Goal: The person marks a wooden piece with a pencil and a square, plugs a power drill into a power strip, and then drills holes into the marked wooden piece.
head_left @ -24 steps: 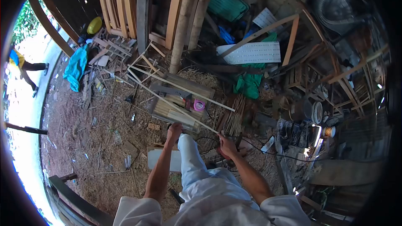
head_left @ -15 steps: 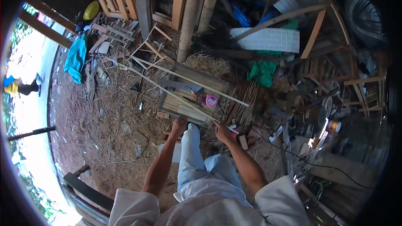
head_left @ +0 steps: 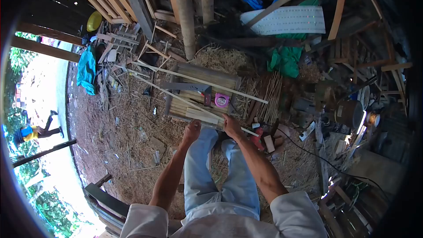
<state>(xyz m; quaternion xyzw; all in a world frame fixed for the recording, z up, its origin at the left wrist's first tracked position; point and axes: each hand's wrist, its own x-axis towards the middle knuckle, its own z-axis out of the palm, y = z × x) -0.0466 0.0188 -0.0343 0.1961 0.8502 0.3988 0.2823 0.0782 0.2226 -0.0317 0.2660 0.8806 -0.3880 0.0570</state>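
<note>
My right hand (head_left: pixel 231 126) is closed round a long thin wooden strip (head_left: pixel 176 97) near its lower right end, which sticks out past the hand. My left hand (head_left: pixel 192 130) is a closed fist by the near edge of a low slatted wooden bench (head_left: pixel 181 72); what it holds, if anything, is hidden. A second wooden strip (head_left: pixel 202 81) crosses the bench farther out. On the bench lie a handsaw (head_left: pixel 185 87) with a dark blade, a pink tape measure (head_left: pixel 221 100) and a short flat board (head_left: pixel 202 115).
Wood shavings and scraps cover the ground. Bamboo poles (head_left: pixel 185 22) and planks stand beyond the bench. Thin sticks (head_left: pixel 271 90) lie right of it, near a black cable (head_left: pixel 317 154). A white perforated panel (head_left: pixel 286 20) leans at the back. Someone walks outside (head_left: pixel 33 133) at left.
My view has shifted, and my legs have changed position, with the raised knee now lower. Both hands stay near the bench's front edge. The person outside appears lower in the view.
</note>
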